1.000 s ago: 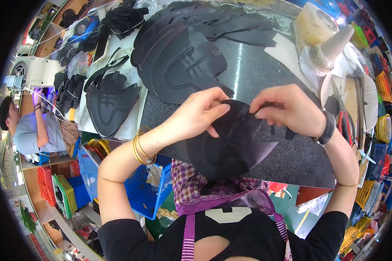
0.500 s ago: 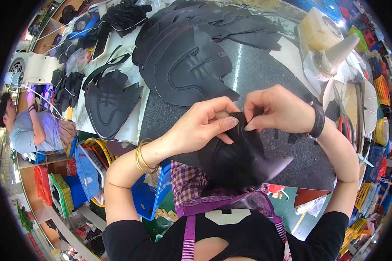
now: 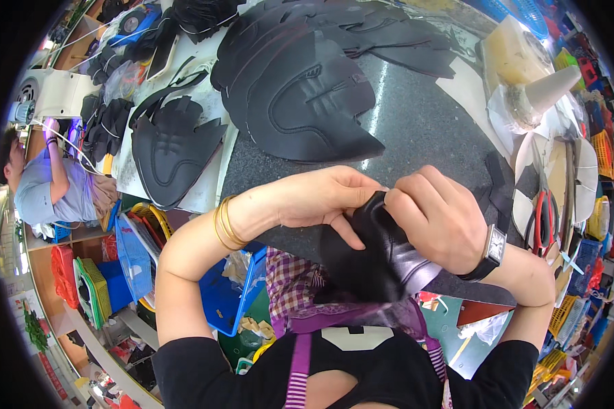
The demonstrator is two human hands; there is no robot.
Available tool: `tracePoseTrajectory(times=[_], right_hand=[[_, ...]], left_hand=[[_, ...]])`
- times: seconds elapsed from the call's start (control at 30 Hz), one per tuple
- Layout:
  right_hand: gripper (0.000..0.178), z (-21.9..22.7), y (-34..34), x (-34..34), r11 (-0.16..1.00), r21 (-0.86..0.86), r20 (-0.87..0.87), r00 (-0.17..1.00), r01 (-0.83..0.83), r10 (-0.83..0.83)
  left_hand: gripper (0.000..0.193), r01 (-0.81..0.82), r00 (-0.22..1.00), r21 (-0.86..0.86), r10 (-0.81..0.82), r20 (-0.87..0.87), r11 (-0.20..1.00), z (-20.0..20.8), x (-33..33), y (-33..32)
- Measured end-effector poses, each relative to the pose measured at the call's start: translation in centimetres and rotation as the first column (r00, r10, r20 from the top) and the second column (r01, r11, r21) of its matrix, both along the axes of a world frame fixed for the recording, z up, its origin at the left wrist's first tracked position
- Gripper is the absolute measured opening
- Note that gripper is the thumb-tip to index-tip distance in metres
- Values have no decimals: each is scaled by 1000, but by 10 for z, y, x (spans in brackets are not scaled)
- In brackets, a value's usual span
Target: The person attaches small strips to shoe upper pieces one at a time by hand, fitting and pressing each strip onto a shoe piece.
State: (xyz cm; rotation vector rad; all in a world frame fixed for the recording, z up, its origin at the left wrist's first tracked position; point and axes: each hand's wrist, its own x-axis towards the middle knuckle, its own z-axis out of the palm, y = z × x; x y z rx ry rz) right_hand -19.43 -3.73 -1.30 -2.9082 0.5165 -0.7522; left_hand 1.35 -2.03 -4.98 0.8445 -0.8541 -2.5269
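Observation:
Between my hands, over the near edge of the table, is a black shoe upper (image 3: 348,255), bent and folded, its lower part hanging by my apron. My left hand (image 3: 338,201) pinches its top edge between thumb and fingers. Pressed against the same edge, my right hand (image 3: 440,221) has its fingers curled over the material, knuckles up. The fingertips of both hands nearly meet; what lies right between them is hidden. Beyond my hands, a fanned stack of flat black shoe uppers (image 3: 314,102) with stitched lines covers the far part of the dark tabletop (image 3: 423,123).
Another black upper (image 3: 174,153) lies on a white board to the left. Red-handled scissors (image 3: 544,221), black strips (image 3: 499,191) and a pale cone (image 3: 552,92) are at the right. A blue crate (image 3: 235,290) stands below the table. A person (image 3: 58,177) sits at far left.
My right hand has turned over, knuckles now up, and closed further around the upper. My left hand has shifted slightly, still on the edge. The upper is folded more tightly.

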Motion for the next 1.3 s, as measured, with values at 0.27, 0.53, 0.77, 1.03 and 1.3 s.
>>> tracePoseTrajectory(times=[0.27,0.53,0.77,1.03,1.3], right_hand=[[25,9,10,-9,968,-238,177,977,-75,119],[27,16,26,-11,969,-26,188,950,-247,248],[30,24,6,-11,942,269,119,978,-199,172],[16,30,-1,-11,771,636,165,983,-41,-83],[18,17,-26,-16,257,967,62,977,-7,-206]], left_hand=[[19,30,1000,-78,-30,5,996,22,1,-3],[19,66,997,-45,-67,-22,997,25,-4,0],[19,163,986,-159,-154,68,974,36,-9,6],[25,-35,996,-103,43,74,994,33,-12,12],[23,-70,960,-346,158,232,936,42,-15,16]])
